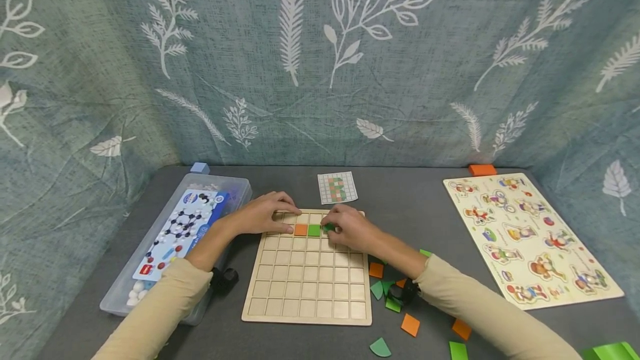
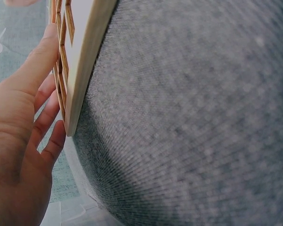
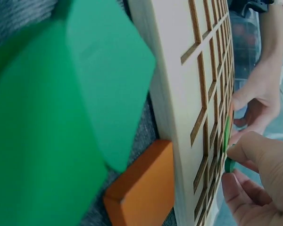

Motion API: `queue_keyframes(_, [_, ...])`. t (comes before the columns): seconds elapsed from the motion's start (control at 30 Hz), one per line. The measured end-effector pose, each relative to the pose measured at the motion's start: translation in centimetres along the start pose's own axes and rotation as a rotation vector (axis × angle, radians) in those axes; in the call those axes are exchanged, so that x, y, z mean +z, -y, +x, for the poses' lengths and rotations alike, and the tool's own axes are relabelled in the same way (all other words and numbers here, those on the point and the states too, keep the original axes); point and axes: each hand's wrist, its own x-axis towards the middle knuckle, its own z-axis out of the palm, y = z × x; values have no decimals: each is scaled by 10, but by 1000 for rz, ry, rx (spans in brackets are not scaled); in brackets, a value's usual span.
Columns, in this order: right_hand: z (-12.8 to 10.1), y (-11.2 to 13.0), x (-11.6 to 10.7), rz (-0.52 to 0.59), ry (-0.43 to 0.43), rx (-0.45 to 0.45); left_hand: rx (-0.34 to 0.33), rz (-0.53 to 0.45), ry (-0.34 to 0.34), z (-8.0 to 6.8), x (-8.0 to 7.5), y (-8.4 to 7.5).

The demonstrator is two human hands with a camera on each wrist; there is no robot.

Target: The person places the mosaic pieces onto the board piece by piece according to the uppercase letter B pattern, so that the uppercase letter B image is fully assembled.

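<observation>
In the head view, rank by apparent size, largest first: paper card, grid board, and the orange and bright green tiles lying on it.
Grid board
Paper card
Orange tile and bright green tile: too alike to rank

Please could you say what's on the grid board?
An orange square and a green square lie on the board; the right hand pinches a darker green piece. It and the left hand hide some cells.

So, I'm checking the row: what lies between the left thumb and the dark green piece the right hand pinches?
An orange square tile, then a bright green square tile, in the head view.
</observation>
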Motion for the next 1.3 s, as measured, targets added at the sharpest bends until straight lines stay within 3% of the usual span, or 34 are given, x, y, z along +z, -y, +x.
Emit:
queue_keyframes(0.67, [2, 6, 4, -15, 18, 26, -18, 5, 13, 2, -2, -1])
queue_keyframes(1.0, [-1, 7, 6, -78, -18, -15, -25, 9, 14, 1, -2, -2])
queue_keyframes(1.13, [-7, 9, 3, -71, -4, -18, -11, 4, 12, 1, -1, -1])
queue_keyframes(1.3, [-31, 15, -10, -1, -55, 24, 5, 5, 4, 1, 0, -1])
